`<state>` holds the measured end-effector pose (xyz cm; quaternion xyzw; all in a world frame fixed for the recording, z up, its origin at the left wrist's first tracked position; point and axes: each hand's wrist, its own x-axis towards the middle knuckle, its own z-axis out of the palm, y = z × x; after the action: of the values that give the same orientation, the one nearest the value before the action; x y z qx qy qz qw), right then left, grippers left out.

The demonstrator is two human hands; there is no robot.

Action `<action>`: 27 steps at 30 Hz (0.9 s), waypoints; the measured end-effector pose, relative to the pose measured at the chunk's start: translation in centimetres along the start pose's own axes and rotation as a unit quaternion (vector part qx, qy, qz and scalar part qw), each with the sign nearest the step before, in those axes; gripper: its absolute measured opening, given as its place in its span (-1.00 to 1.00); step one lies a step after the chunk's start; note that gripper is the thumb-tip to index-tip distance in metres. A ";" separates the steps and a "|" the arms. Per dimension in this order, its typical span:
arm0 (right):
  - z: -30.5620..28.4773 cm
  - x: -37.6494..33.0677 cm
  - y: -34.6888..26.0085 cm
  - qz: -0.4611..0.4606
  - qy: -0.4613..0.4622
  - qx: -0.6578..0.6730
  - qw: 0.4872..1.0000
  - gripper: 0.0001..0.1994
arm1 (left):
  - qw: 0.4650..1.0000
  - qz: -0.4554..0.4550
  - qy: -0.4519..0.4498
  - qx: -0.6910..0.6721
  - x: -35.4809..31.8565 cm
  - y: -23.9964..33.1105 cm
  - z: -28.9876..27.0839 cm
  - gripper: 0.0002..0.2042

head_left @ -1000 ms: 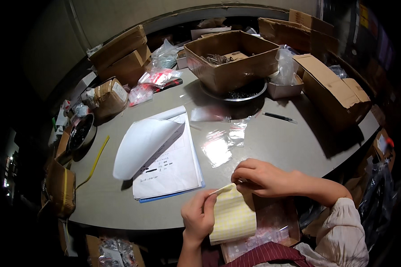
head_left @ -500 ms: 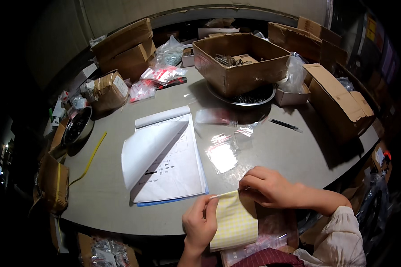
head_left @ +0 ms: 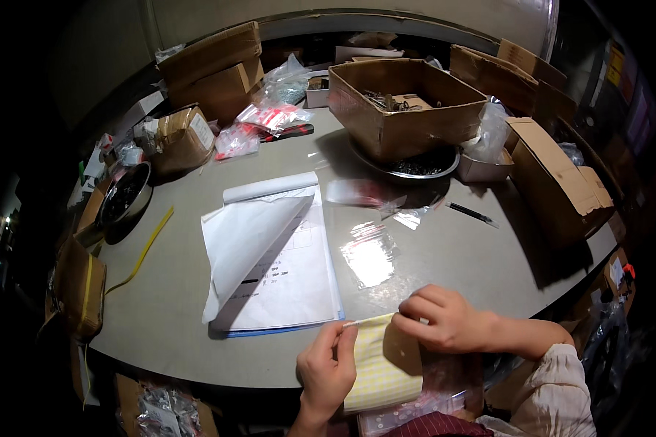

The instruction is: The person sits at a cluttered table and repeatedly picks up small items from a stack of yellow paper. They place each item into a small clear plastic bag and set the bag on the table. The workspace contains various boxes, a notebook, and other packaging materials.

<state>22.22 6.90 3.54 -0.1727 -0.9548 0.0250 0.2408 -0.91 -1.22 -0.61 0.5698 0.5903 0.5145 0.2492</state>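
Near the front edge of the table, a flat yellow-and-white checked piece (head_left: 380,375) hangs between my hands; I cannot tell if it is cloth or a bag. The thumb and fingers of my left hand (head_left: 328,368) pinch its upper left corner. At the upper right end of the same edge, the bent fingers of my right hand (head_left: 441,318) are closed on it, their tips partly hidden. Under it, clear plastic bags (head_left: 455,379) lie at my lap. Just beyond my hands, small clear zip bags (head_left: 369,255) rest on the table.
A clipboard with papers (head_left: 284,291) lies left of my hands, its top sheet curled. A pen (head_left: 472,214) is to the right. Farther back, an open carton (head_left: 408,135) sits over a metal bowl (head_left: 444,172) of dark parts. More boxes (head_left: 557,167) line the table's edges.
The view has shifted slightly. My right hand has dropped a little along the edge of the checked piece; my left hand keeps its pinch almost unmoved.
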 end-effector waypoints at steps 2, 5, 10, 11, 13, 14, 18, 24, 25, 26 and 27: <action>-0.7 0.2 0.4 0.002 -0.009 0.016 1.000 -0.77 | 1.000 -0.029 -0.005 -0.004 0.1 0.2 -0.1 -0.91; -1.6 1.9 4.5 0.135 -0.009 0.119 0.984 -0.81 | 0.999 -0.044 -0.005 0.006 0.1 0.1 -0.3 -0.89; -0.9 6.3 12.2 0.263 -0.115 0.136 0.948 -0.76 | 0.999 -0.035 -0.017 -0.024 0.4 0.4 -0.3 -0.87; -0.6 6.9 12.7 0.276 -0.156 0.138 0.938 -0.73 | 0.999 -0.033 -0.019 -0.024 0.4 0.4 -0.3 -0.87; 0.2 7.4 13.3 0.278 -0.199 0.072 0.937 -0.71 | 0.999 -0.036 -0.017 -0.022 0.4 0.3 -0.3 -0.87; 0.5 7.4 13.5 0.283 -0.221 0.037 0.933 -0.69 | 0.999 -0.039 -0.018 -0.022 0.4 0.3 -0.2 -0.87; -1.7 7.5 13.3 0.353 -0.310 -0.071 0.880 -0.59 | 0.998 -0.044 -0.008 -0.036 0.2 0.1 -0.3 -0.87; -1.9 7.4 13.2 0.271 -0.179 0.148 0.934 -0.77 | 0.998 -0.039 -0.010 -0.048 0.1 0.2 -0.1 -0.85; -1.2 7.7 13.0 0.262 -0.159 0.176 0.935 -0.78 | 0.998 -0.040 -0.010 -0.054 0.2 0.2 -0.1 -0.85; -0.4 7.8 12.9 0.253 -0.139 0.204 0.936 -0.80 | 0.997 -0.041 -0.010 -0.060 0.2 0.2 -0.2 -0.85; 0.2 7.7 12.7 0.240 -0.127 0.163 0.948 -0.81 | 0.997 -0.043 -0.009 -0.066 0.3 0.2 -0.2 -0.85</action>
<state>19.78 21.53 5.16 -0.3509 -0.8907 0.2588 0.1287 -1.04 -1.09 -0.25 0.5312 0.5764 0.5360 0.3135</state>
